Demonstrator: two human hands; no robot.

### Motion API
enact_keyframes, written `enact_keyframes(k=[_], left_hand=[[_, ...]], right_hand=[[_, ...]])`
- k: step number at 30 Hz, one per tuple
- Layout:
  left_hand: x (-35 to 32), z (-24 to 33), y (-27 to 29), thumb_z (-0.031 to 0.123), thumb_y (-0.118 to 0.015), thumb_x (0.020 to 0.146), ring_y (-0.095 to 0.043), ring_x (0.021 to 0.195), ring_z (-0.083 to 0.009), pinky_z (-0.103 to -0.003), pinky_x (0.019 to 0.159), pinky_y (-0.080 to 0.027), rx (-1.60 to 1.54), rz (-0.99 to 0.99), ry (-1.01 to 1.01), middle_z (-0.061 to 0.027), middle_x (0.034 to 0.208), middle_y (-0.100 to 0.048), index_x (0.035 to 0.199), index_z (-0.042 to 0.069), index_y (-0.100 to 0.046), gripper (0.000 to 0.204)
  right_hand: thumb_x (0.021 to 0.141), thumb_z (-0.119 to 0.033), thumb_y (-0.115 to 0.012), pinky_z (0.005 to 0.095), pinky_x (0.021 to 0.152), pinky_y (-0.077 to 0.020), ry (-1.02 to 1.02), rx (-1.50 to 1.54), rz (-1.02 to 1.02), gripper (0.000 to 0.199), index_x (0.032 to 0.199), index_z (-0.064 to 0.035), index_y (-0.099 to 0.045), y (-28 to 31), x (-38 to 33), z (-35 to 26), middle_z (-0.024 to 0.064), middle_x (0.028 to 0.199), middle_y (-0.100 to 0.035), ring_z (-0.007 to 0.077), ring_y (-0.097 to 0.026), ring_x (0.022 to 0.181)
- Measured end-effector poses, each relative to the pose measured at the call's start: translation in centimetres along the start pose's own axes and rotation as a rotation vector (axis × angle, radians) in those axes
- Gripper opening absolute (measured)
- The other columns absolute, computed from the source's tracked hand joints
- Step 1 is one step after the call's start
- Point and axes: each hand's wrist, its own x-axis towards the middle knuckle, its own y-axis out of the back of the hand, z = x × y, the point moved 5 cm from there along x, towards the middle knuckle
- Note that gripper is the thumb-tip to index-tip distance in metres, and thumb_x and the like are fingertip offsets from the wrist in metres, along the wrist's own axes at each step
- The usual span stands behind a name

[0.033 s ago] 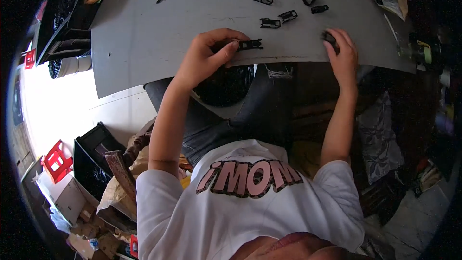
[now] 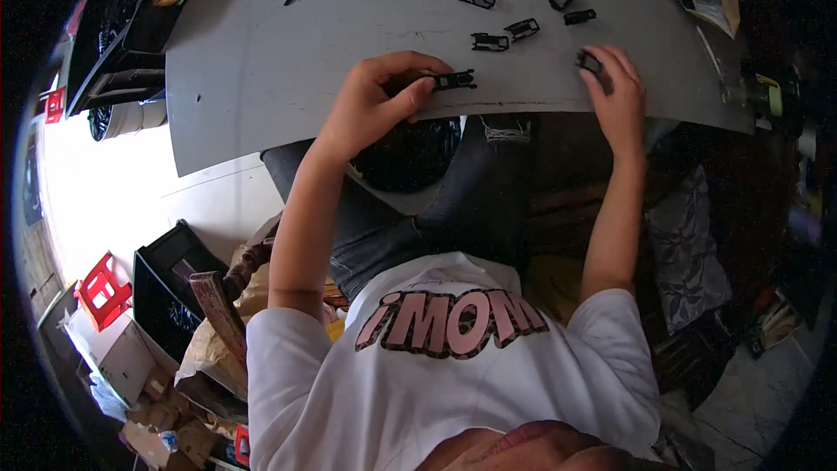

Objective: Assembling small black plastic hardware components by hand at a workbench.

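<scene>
Pinching black clip [image 2: 453, 80] in left hand [image 2: 375, 105] grip, fingertips at clip's left end.

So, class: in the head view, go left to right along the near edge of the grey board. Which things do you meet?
Left hand → small black plastic part at its fingertips → right hand, with another small black part at its fingertips, all on the grey board.
</scene>
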Motion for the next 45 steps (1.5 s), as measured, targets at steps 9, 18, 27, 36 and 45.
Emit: enact_keyframes(k=[9,18,27,36,45], left_hand=[[0.3,-0.1,-0.1,0.009,-0.055,0.088,-0.046,0.060,-0.0051,-0.020,0.056,-0.040,0.054,0.052,-0.021,0.0003,0.071,-0.055,0.105,0.002,-0.064,0.020],[0.4,-0.3,0.1,0.007,-0.057,0.085,-0.055,0.083,-0.0107,-0.024,0.075,-0.046,0.197,0.029,-0.067,-0.0053,0.098,-0.063,0.110,0.000,-0.061,0.026],[0.1,-0.2,-0.2,0.007,-0.063,0.077,-0.063,0.075,-0.0235,-0.031,0.071,-0.049,0.288,0.117,-0.125,-0.0141,0.093,-0.066,0.109,0.004,-0.063,0.032],[-0.3,0.2,-0.4,0.004,-0.061,0.080,-0.061,0.065,-0.0209,-0.030,0.064,-0.049,0.337,0.180,-0.251,-0.0151,0.090,-0.065,0.117,0.005,-0.058,0.037],[-1.2,0.1,-0.3,0.006,-0.051,0.090,-0.050,0.060,-0.0099,-0.024,0.060,-0.045,0.063,-0.067,-0.109,-0.0049,0.084,-0.059,0.134,0.009,-0.043,0.045]], right_hand=[[0.082,-0.005,-0.063,0.0356,0.080,-0.0488,0.563,0.011,0.038,0.031,0.112,-0.0111,-0.063,-1.4,4.0,-6.5,0.0045,0.111,-0.058,0.0239,-0.057,0.100],[0.078,-0.010,-0.067,0.0362,0.075,-0.0500,0.319,-0.061,-0.019,0.027,0.104,-0.0046,-0.063,-2.3,2.9,-7.7,0.0094,0.101,-0.060,0.0265,-0.060,0.089],[0.070,-0.003,-0.069,0.0349,0.073,-0.0502,0.487,0.284,-0.102,0.031,0.101,-0.0023,-0.061,-2.3,-0.4,-13.8,0.0108,0.096,-0.058,0.0278,-0.061,0.086],[0.070,-0.002,-0.070,0.0320,0.066,-0.0492,0.630,0.146,0.027,0.033,0.101,0.0029,-0.057,-3.2,-2.1,-16.5,0.0108,0.097,-0.055,0.0246,-0.059,0.079],[0.079,-0.007,-0.069,0.0218,0.054,-0.0356,0.125,0.939,-0.450,0.015,0.082,0.0000,-0.055,-5.3,-2.4,-12.9,-0.0031,0.073,-0.045,0.0049,-0.044,0.065]])
